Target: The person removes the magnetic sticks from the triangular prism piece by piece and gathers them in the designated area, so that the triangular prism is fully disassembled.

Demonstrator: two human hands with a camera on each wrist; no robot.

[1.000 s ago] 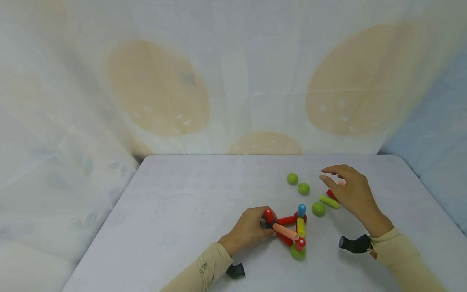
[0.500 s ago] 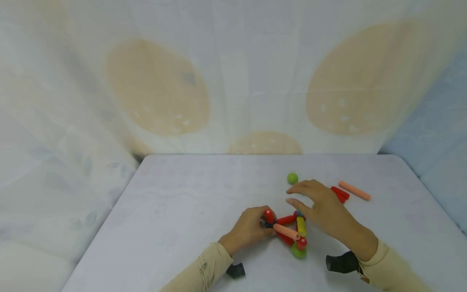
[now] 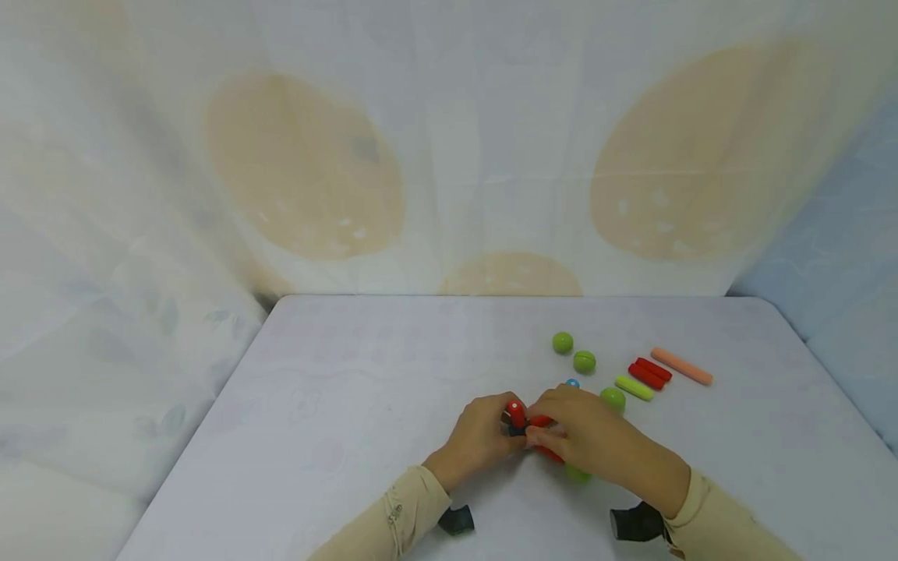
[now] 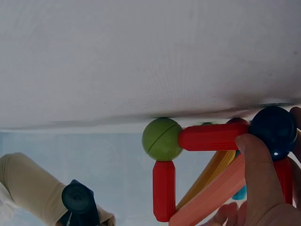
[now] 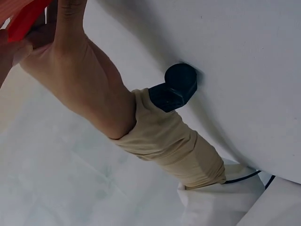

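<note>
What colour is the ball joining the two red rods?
Green ball; it shows best in the left wrist view.

soft, even, fairly bright light fills the head view, hazy and low in contrast, with faint shadows. both wrist views are dimmer and bluish; near fingers point(image 4: 256, 179) and the far sleeve point(image 5: 169, 141) look slightly soft.

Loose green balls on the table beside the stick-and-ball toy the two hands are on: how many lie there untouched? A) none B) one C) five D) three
D: the head view shows three loose green balls on the table, apart from the toy that the left hand and right hand both grip.
</note>
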